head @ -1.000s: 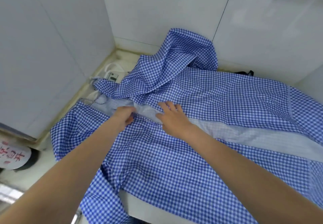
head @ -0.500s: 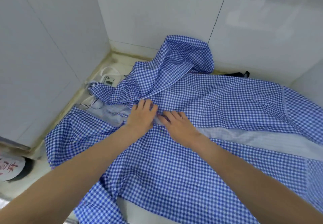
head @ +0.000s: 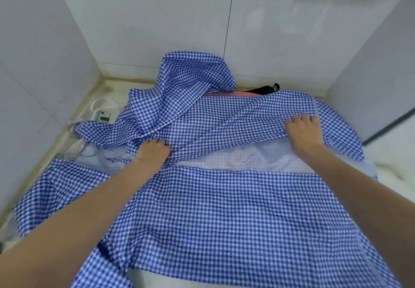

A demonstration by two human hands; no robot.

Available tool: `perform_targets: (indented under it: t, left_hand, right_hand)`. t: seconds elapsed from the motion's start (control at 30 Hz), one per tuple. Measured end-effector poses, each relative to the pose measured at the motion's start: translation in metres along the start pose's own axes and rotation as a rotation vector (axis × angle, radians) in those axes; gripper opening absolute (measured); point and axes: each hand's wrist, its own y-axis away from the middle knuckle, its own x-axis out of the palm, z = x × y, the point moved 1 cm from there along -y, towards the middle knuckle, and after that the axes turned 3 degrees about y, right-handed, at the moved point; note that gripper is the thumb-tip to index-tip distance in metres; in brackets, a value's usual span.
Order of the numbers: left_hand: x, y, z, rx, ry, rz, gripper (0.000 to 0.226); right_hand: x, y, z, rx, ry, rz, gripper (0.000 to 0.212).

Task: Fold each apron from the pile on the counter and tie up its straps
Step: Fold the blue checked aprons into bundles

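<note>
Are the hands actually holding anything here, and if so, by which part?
Nothing is lifted. The left hand presses on the blue checked apron near its bunched middle; the right hand lies with fingers spread on the far folded edge, smoothing it.

The blue-and-white checked cloth apron (head: 224, 215) lay spread across the pale counter (head: 107, 92), in the corner between the white tiled walls (head: 157, 18); the left hand (head: 153, 150) rested on its middle fold, the right hand (head: 303, 130) further right; a white plug block (head: 102, 117) sat behind-left, a black strap (head: 262, 89) behind.
</note>
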Motion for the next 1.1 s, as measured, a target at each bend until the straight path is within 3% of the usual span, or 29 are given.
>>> perform_targets:
  t: [0.2, 0.4, 0.5, 0.7, 0.87, 0.93, 1.03, 1.1]
  left_hand:
    - [-0.007, -0.007, -0.007, -0.053, -0.057, 0.088, 0.039]
    - [-0.004, -0.008, -0.015, -0.049, -0.078, 0.182, 0.041]
    - [-0.006, -0.006, -0.014, -0.072, -0.055, 0.225, 0.045]
    - [-0.002, -0.006, -0.013, 0.010, 0.017, 0.312, 0.063]
    - [-0.011, -0.004, -0.020, 0.029, 0.031, 0.506, 0.039]
    - [-0.019, -0.006, -0.023, 0.033, 0.017, 0.536, 0.035]
    - [-0.040, -0.013, -0.034, 0.073, 0.025, 0.377, 0.026]
    - [-0.056, -0.017, -0.045, 0.143, 0.111, 0.117, 0.021]
  right_hand:
    - [0.002, 0.016, -0.060, 0.048, 0.125, 0.029, 0.030]
    - [0.028, 0.056, -0.058, 0.021, 0.138, 0.103, 0.023]
    - [0.027, 0.055, -0.067, 0.011, 0.196, 0.005, 0.024]
    - [0.042, 0.065, -0.070, 0.015, 0.189, 0.263, 0.031]
    - [0.044, 0.066, -0.078, 0.060, 0.226, 0.287, 0.033]
    - [0.039, 0.064, -0.077, 0.062, 0.208, 0.391, 0.036]
    - [0.023, 0.059, -0.063, -0.008, 0.072, 0.704, 0.051]
    - [0.005, 0.045, -0.046, -0.068, -0.018, 0.730, 0.054]
